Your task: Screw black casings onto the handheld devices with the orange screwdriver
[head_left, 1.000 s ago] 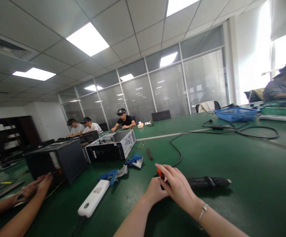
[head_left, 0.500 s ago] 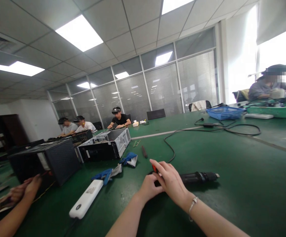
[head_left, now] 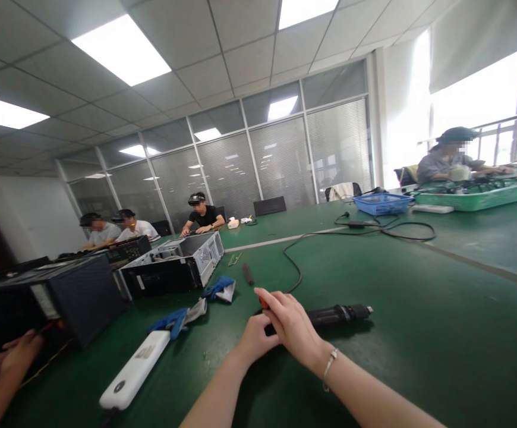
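A black electric screwdriver (head_left: 341, 314) lies on the green table with its bit end pointing right. My left hand (head_left: 255, 340) is closed at its rear end, fingers curled over a dark part. My right hand (head_left: 293, 327) lies across that end, index finger stretched out and the other fingers bent. A small orange part (head_left: 264, 302) shows under the right fingertips; most of it is hidden, so I cannot tell what it is. The black cable (head_left: 299, 268) runs off behind my hands.
At left, another person's hands (head_left: 18, 353) work at a black computer case (head_left: 91, 297). Nearby are an open computer chassis (head_left: 173, 270), blue-grey gloves (head_left: 220, 289), a white power strip (head_left: 136, 371) and a dark brown bar (head_left: 248, 274). Blue (head_left: 381, 204) and green (head_left: 476, 199) baskets stand farther right.
The view has turned slightly right, so everything sits farther left. My hands keep the same pose at the screwdriver's rear end.
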A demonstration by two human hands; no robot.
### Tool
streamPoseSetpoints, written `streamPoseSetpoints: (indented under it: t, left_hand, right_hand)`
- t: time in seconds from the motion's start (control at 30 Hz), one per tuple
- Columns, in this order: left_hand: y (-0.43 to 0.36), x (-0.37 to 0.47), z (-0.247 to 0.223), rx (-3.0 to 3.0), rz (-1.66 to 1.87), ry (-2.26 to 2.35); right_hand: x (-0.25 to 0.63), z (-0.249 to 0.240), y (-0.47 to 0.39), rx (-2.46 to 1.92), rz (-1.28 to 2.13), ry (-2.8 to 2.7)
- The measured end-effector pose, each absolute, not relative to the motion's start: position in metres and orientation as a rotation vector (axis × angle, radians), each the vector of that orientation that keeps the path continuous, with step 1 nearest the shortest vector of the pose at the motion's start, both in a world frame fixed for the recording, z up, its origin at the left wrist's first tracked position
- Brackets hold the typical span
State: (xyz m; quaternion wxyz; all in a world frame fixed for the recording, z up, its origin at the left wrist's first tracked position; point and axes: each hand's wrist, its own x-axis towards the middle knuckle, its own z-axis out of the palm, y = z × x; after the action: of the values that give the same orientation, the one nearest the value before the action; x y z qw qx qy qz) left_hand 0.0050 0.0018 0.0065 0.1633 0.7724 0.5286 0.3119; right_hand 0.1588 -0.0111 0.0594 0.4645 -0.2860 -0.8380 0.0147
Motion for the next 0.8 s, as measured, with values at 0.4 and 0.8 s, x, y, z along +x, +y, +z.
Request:
streamPoseSetpoints:
  t: [0.4,0.8]
  left_hand:
    - [0.002,0.004,0.0045,2.231,0.918,1.508]
    - [0.0044,0.0028,-0.0009,2.245,0.966,1.461]
  right_hand:
    - [0.1576,0.0558,-0.0096,-0.664,0.064,-2.04]
    - [0.1584,0.0544,-0.0091,-0.664,0.023,-2.016]
